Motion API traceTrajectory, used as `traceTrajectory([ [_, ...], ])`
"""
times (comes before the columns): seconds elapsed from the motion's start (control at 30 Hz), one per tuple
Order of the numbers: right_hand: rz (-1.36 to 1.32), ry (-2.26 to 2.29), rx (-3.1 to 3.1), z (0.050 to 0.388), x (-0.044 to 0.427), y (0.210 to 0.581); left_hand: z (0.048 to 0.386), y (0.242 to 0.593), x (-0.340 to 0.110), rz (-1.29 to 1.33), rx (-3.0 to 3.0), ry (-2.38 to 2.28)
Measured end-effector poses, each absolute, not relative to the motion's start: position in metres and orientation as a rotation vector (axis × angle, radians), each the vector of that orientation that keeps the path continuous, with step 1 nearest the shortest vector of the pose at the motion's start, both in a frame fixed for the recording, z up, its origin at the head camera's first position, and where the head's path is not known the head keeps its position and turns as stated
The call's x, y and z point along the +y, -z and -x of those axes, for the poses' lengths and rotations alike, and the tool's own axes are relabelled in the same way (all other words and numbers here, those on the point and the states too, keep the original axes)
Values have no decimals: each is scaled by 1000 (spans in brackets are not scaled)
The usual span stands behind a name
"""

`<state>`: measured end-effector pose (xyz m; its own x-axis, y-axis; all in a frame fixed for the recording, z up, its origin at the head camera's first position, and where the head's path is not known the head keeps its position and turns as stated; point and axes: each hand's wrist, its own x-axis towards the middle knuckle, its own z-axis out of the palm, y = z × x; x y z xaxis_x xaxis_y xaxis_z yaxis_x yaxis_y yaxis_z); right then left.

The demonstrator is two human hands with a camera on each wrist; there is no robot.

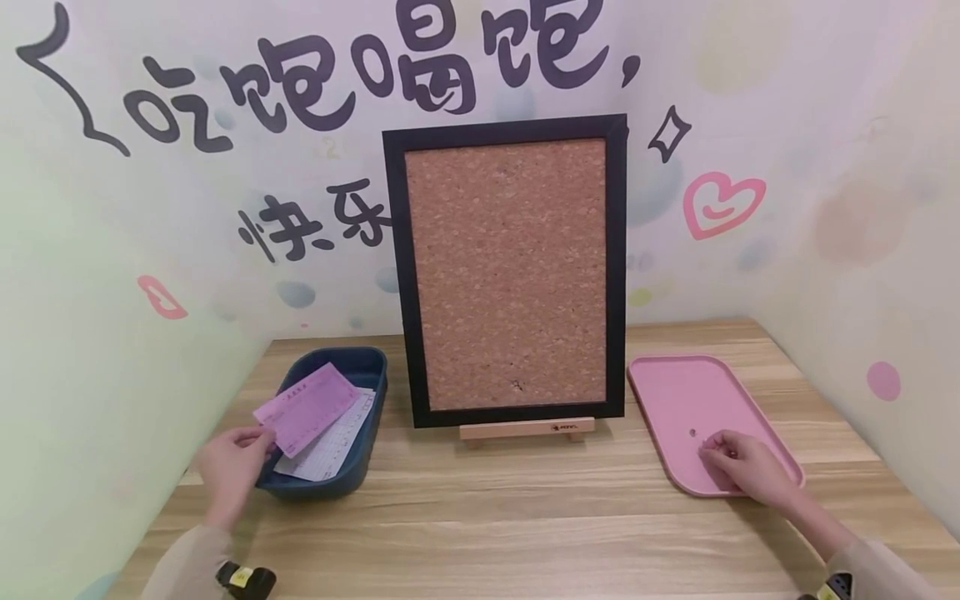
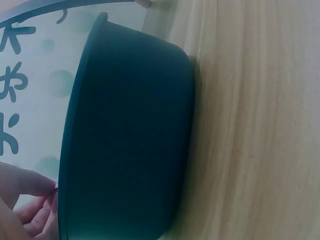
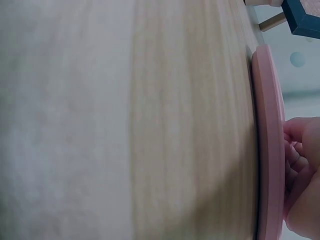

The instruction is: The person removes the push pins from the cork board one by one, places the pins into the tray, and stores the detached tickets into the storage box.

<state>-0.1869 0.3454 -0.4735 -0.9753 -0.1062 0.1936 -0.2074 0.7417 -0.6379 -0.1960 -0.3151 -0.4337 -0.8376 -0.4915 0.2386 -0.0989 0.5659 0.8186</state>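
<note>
My left hand (image 1: 234, 467) pinches a purple printed paper slip (image 1: 311, 408) by its near left corner. The slip lies tilted over a dark blue bin (image 1: 358, 467), above white printed paper (image 1: 330, 446) inside it. In the left wrist view, the bin's outer wall (image 2: 130, 130) hides the slip, and only part of the hand (image 2: 27, 210) shows. My right hand (image 1: 746, 467) is low over a pink tray (image 1: 697, 387), its thumb and fingertips together at the surface. Beside them lies a tiny dark object (image 1: 692, 432). Whether anything sits between those fingertips is hidden.
A cork board (image 1: 513, 275) in a black frame stands upright on a wooden easel (image 1: 525, 429) at the table's back, between bin and tray. The wood-grain table (image 1: 480, 533) meets light patterned walls (image 1: 825, 208) behind and at both sides.
</note>
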Motion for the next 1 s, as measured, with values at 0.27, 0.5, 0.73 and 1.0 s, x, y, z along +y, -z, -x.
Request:
traceTrajectory([
  [0.27,-221,-1051,-2814,188,345,474,187,414,-289,-472,-2485,1127],
  [0.5,-276,-1013,-2787,188,345,476,186,413,-287,-406,-2623,999],
  [0.73,-284,-995,-2783,188,346,477,189,412,-284,-295,-2713,889],
  [1.0,-254,-986,-2810,189,345,477,187,415,-283,-282,-2741,831],
])
